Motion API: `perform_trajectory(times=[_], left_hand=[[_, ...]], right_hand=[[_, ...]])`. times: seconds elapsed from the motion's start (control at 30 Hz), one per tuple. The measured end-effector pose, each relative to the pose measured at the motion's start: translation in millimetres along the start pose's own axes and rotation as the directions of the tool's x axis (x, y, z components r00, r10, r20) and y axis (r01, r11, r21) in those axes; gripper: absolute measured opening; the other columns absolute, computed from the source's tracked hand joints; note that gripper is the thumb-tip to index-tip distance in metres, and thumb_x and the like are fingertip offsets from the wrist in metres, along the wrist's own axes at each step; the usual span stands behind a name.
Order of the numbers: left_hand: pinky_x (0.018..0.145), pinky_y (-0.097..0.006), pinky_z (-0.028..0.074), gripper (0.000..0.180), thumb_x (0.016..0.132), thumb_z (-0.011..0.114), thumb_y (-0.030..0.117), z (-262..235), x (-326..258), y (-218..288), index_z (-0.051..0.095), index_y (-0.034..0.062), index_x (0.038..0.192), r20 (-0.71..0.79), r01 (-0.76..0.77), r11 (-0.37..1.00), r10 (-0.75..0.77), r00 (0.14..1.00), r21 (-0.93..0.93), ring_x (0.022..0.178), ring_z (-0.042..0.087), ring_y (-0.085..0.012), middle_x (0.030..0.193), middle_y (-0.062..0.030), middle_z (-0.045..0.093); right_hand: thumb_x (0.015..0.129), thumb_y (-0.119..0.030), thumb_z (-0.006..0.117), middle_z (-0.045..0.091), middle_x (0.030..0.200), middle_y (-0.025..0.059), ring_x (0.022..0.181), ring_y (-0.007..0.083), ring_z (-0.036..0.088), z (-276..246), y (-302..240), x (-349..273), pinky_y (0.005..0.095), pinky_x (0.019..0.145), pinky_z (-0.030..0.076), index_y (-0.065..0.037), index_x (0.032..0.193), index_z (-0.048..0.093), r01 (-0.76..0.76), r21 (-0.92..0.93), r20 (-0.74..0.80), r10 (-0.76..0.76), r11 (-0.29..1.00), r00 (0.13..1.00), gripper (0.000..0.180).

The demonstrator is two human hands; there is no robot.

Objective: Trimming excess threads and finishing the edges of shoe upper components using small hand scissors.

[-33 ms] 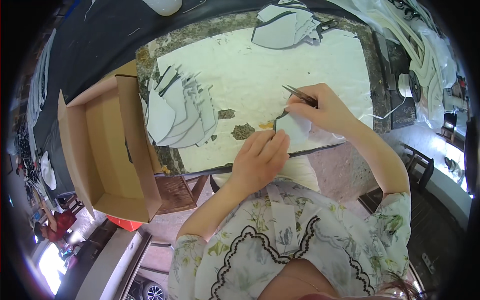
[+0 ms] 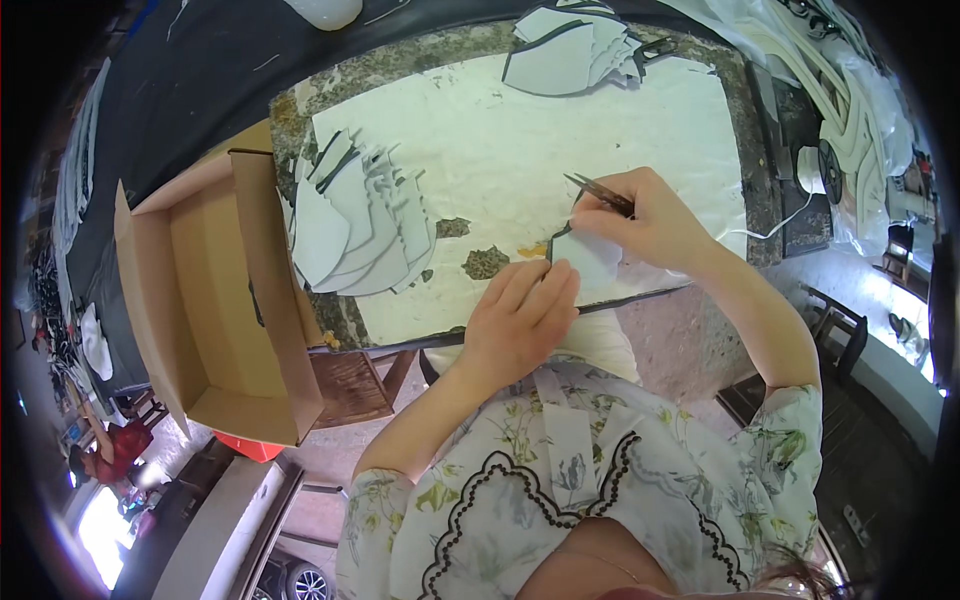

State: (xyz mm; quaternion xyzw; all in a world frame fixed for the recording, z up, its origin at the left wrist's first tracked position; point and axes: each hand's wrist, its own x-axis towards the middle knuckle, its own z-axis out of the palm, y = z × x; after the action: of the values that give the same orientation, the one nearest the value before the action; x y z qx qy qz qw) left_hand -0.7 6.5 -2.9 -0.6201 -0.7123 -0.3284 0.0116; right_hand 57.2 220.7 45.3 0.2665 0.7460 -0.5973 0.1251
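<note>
My L hand (image 2: 522, 312) rests on a pale panel (image 2: 592, 262) (pinch: can't tell), by the counter's (image 2: 400, 60) near edge; R hand (image 2: 628, 212) clamps a dark pointed tool (image 2: 606, 195). Panel judged mid-work; L stack (image 2: 330, 225) vs. far stack (image 2: 555, 62): done/remaining unclear.

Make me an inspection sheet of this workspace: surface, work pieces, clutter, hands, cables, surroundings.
Surface: mottled board, white sheet on top, dark patches showing.
Work pieces: one pale piece at the hands; left pile; far pile.
Clutter: open box left of the board.
Hands: left hand rests on the piece; right hand holds a pointed tool.
Cables: white cord at the board's right edge.
Surroundings: person in red far left.
</note>
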Motion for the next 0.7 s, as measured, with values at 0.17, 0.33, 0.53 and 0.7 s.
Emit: perform_trajectory(times=[0.17, 0.33, 0.53, 0.7], left_hand=[[0.091, -0.04, 0.049, 0.036, 0.079, 0.069, 0.015, 2.7, -2.8, -2.4, 0.065, 0.0032, 0.113, 0.002, 0.017, 1.0, -0.017, 1.0, -0.022, 0.106, 0.059, -0.0255, 0.121, -0.0078, 0.06], [0.091, -0.041, 0.049, 0.035, 0.08, 0.071, 0.015, 2.6, -3.3, -1.1, 0.066, 0.0047, 0.112, -0.003, 0.032, 0.999, -0.032, 0.999, -0.022, 0.106, 0.06, -0.0255, 0.122, -0.0074, 0.061], [0.089, -0.041, 0.049, 0.035, 0.078, 0.072, 0.013, -0.5, -1.9, 0.7, 0.066, 0.0027, 0.111, 0.006, 0.054, 0.996, -0.053, 0.999, -0.073, 0.105, 0.06, -0.0267, 0.12, -0.0085, 0.063], [0.091, -0.042, 0.048, 0.037, 0.077, 0.072, 0.013, 0.7, -2.9, 0.2, 0.063, -0.0007, 0.11, -0.094, 0.136, 0.987, -0.143, 0.985, -0.086, 0.108, 0.057, -0.0291, 0.122, -0.0137, 0.06]], right_hand=[[0.086, -0.011, 0.063, 0.057, 0.061, 0.0003, 0.051, 0.0064, 0.052, 9.2, -4.5, -3.8, 0.0243, 0.049, 0.041, 0.001, 0.073, 0.062, -0.06, 0.015, 0.02, 0.059, 0.998, 0.998, 0.018], [0.086, -0.01, 0.062, 0.057, 0.06, 0.002, 0.049, 0.0102, 0.059, 9.0, 4.8, -9.5, 0.0246, 0.047, 0.044, 0.002, 0.07, 0.059, -0.045, 0.077, 0.043, 0.042, 0.996, 0.998, 0.02], [0.086, -0.008, 0.06, 0.058, 0.06, 0.0034, 0.052, 0.0107, 0.061, 11.3, 4.2, -12.7, 0.0247, 0.048, 0.047, 0.003, 0.069, 0.058, -0.049, 0.071, 0.024, 0.047, 0.996, 0.999, 0.02], [0.085, -0.008, 0.059, 0.058, 0.061, 0.0036, 0.052, 0.0112, 0.062, 11.6, 2.5, -10.4, 0.0244, 0.047, 0.048, 0.004, 0.07, 0.058, -0.037, 0.07, 0.035, 0.034, 0.997, 0.999, 0.019]])
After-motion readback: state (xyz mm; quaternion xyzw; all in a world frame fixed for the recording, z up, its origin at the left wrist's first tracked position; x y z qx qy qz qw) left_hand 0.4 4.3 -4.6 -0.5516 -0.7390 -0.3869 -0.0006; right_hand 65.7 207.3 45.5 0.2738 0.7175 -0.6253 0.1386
